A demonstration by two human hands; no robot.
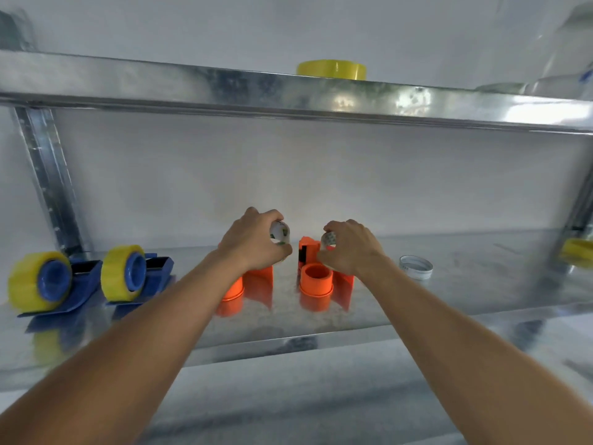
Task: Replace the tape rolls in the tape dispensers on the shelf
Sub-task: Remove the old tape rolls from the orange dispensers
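Two orange tape dispensers stand on the metal shelf (288,329), one on the left (253,282) and one on the right (316,277) with its round hub bare. My left hand (253,242) grips a white empty tape core (279,234) above the left dispenser. Above the right dispenser, my right hand (351,248) pinches another white core (329,240). Two blue dispensers (80,284) (157,271) at the left carry yellow tape rolls (30,284) (117,273).
A third empty white core (416,267) lies on the shelf to the right. A yellow tape roll (331,69) sits on the upper shelf (192,85); another yellow roll (577,255) shows at the far right edge. An upright post (48,178) stands at the left.
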